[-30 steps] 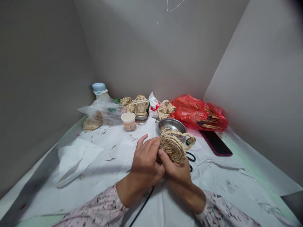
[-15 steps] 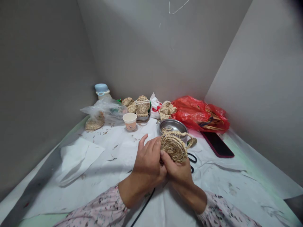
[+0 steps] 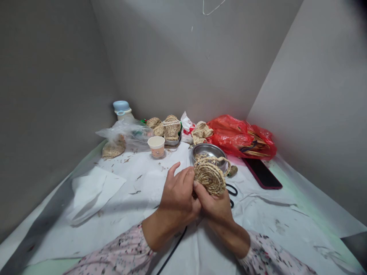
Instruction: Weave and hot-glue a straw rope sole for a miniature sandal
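A round coil of braided straw [image 3: 210, 177] is held up over the middle of the table, its spiral face tilted towards me. A loose end of the straw braid [image 3: 226, 164] loops off its upper right. My left hand [image 3: 178, 191] grips the coil's left edge, fingers bent, some of them hidden behind it. From below, my right hand [image 3: 216, 204] is closed on the lower edge, thumb pressed on the coil's face. Just right of that hand, black scissor handles [image 3: 232, 190] stick out.
Behind the coil stands a steel bowl [image 3: 208, 147] with straw bits, beside a small thread spool [image 3: 232, 171]. A paper cup [image 3: 156, 148], woven straw pieces [image 3: 172, 130], a red plastic bag [image 3: 229, 133] and a phone [image 3: 263, 173] lie around. White paper [image 3: 91, 191] lies left.
The view shifts slightly. Both hands keep their hold on the coil, and its loose braid end has drawn in to the left, off the thread spool.
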Tool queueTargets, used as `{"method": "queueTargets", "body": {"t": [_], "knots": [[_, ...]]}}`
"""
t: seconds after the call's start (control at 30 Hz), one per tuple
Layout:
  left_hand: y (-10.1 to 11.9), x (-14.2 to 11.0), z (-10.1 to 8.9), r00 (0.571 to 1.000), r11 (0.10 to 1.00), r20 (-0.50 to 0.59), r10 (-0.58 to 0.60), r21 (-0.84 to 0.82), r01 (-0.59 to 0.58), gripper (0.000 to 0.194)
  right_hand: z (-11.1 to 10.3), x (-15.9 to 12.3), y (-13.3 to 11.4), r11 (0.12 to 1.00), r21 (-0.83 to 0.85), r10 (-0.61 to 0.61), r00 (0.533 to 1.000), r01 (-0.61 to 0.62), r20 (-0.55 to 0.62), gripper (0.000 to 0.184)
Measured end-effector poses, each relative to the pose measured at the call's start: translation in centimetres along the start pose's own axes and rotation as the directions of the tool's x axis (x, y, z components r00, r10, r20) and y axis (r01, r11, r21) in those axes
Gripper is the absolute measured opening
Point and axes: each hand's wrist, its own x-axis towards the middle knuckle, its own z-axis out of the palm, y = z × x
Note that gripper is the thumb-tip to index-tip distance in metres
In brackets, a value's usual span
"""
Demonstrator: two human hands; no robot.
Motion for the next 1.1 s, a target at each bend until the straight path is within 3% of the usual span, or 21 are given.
{"method": "queueTargets", "body": {"t": [0.37, 1.1], "knots": [[0.20, 0.09, -0.18, 1.000, 1.000, -0.003, -0.016, -0.023, 0.016, 0.026, -0.06, -0.06, -0.19, 0.999, 0.000, 0.044, 0.999, -0.044, -0.002, 0.018], [0.11, 0.10, 0.01, 1.000, 1.000, 0.004, -0.021, -0.012, 0.021, 0.023, -0.01, -0.03, -0.21, 1.000, -0.013, 0.011, 1.000, -0.011, -0.008, 0.017]]}}
